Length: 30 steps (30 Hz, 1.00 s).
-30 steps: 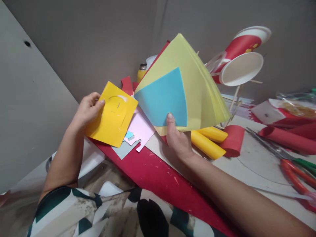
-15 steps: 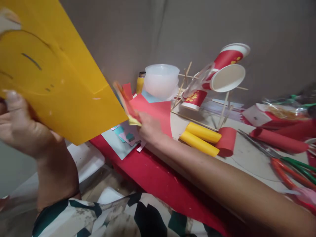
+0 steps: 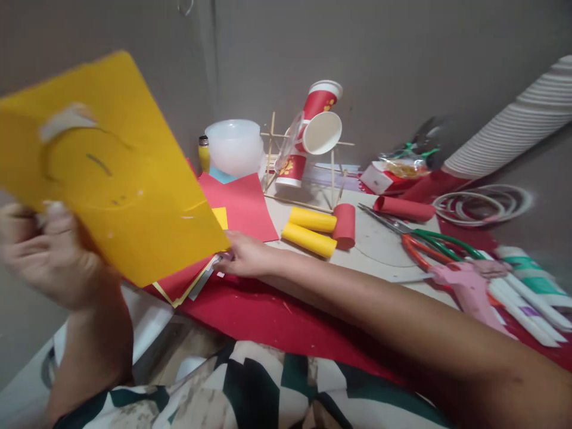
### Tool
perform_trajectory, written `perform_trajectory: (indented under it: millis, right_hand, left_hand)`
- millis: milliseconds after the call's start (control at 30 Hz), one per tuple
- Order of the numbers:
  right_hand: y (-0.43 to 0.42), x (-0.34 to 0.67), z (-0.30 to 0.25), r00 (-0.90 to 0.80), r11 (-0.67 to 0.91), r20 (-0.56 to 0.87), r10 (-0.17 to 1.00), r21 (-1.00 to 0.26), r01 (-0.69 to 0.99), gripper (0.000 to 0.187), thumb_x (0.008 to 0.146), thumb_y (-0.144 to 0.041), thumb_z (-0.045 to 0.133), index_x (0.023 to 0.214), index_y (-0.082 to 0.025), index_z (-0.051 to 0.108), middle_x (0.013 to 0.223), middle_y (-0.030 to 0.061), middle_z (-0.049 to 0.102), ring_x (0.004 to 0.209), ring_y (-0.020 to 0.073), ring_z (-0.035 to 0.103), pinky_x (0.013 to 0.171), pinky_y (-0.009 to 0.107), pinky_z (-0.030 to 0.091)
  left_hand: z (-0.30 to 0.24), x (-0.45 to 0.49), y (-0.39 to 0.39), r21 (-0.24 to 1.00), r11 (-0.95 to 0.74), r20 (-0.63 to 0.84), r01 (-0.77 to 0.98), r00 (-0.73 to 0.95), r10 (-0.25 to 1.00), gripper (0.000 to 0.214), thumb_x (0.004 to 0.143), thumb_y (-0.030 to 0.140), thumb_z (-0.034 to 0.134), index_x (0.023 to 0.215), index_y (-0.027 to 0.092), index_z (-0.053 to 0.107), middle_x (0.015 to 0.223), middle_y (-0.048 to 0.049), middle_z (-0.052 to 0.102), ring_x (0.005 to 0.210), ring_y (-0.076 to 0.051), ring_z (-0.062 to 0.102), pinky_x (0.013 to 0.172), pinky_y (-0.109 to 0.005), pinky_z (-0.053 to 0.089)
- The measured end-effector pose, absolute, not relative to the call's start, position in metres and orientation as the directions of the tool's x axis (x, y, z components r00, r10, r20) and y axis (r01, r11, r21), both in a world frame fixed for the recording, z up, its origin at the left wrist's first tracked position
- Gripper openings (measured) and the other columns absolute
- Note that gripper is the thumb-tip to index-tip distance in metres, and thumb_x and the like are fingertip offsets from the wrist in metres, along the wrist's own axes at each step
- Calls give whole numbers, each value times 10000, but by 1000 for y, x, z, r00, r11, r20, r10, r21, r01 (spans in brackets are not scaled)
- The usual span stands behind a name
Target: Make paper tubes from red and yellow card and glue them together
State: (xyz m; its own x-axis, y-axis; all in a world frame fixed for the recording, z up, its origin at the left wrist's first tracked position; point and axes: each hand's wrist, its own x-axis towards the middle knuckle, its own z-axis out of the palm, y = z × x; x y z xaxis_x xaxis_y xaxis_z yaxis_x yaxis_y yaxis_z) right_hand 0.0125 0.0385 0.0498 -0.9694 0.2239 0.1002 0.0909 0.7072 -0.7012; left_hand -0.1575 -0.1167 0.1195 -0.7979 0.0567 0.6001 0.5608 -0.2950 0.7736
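On the left, my left hand (image 3: 58, 256) is closed on the lower edge of a yellow paper sheet (image 3: 165, 232) and holds it up, tilted. A pencilled circle with short dark marks shows on the sheet, with a torn whitish patch at its top. Behind its lower corner, my right hand (image 3: 245, 253) is closed at the edge of a stack of coloured paper (image 3: 179, 286) with red, yellow and grey layers. The yellow sheet hides most of that stack and some of my right fingertips. Beside the hand lies a red paper sheet (image 3: 243, 205).
Paper cups (image 3: 322, 132) hang on a stick frame (image 3: 333, 179) near white plastic bowls (image 3: 235, 146). Yellow paper tubes (image 3: 308, 238), a red tube (image 3: 344, 226), scissors (image 3: 406, 232) and a pink glue gun (image 3: 469, 289) lie right. A striped white tube (image 3: 513, 119) leans behind.
My right hand has lowered the raised bundle of paper onto the table, covering the pale sheet and scraps there. My view has swung right; the left hand still holds the yellow sheet.
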Motion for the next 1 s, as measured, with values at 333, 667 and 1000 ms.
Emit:
perform_trajectory:
  millis: [333,667,1000]
  right_hand:
    - [33,112,75,-747,-241,-76,660,-964,-115,509,765,-447,766,1209,-206,698,1169,102,765,973,252,747,826,401,613]
    - [43,175,67,-258,-154,-75,963,-941,-301,354,689,-359,794,991,-184,734,905,77,804,810,293,767,779,480,637]
    - [49,196,46,-209,-194,-124,970,-913,-358,338,666,-359,833,950,-198,746,1001,88,808,976,320,762,909,528,606]
  left_hand:
    - [104,-108,-40,924,-261,363,279,-430,826,286,864,470,694,1010,242,601,813,-2,724,705,-175,715,641,-296,588]
    - [71,-106,17,376,-347,372,859,203,906,435,1043,423,365,1332,156,552,1241,-162,704,1103,-240,684,890,-380,557]
    - [31,-111,63,25,-492,143,870,484,863,289,1000,319,472,1037,181,723,1172,-124,718,1219,-326,579,1046,-499,449]
